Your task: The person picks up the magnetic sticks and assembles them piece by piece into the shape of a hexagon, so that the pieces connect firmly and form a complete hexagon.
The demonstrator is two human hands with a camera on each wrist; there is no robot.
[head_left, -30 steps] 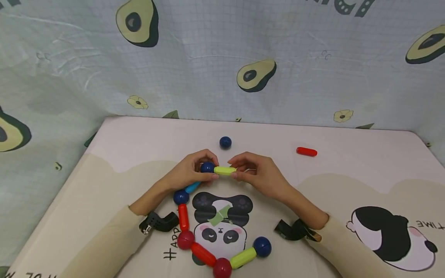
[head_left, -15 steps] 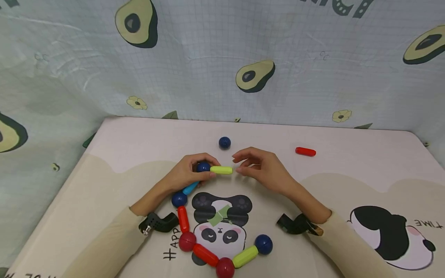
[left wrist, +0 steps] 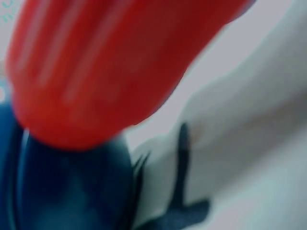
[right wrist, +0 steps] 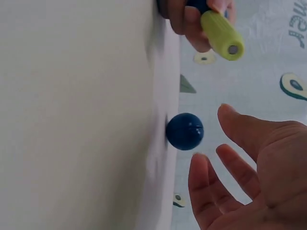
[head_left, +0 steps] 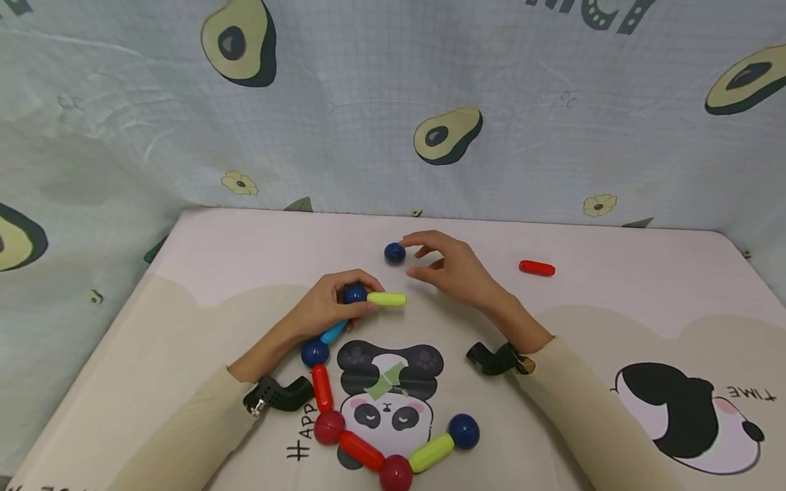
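Note:
My left hand (head_left: 325,300) pinches a dark blue ball (head_left: 354,294) between thumb and fingers. From that ball a yellow-green building rod (head_left: 388,299) sticks out to the right; its free end shows a grey disc in the right wrist view. A light blue rod (head_left: 333,332) joins the held ball to a chain of balls and rods curving toward the front. Fingers loosely bent, my right hand (head_left: 454,271) reaches to a loose blue ball (head_left: 394,254), its index fingertip right at the ball's edge. The right wrist view shows this ball (right wrist: 184,132) ahead of the parted thumb and fingers.
The chain includes red rods (head_left: 322,389), red balls (head_left: 329,427), another yellow-green rod (head_left: 432,453) and an end blue ball (head_left: 463,432). A loose red rod (head_left: 537,268) lies at the back right. A patterned curtain (head_left: 344,136) hangs behind the table.
My right hand has let go of the yellow-green rod and moved back toward the loose blue ball. My left hand keeps its hold and has shifted slightly left in the view.

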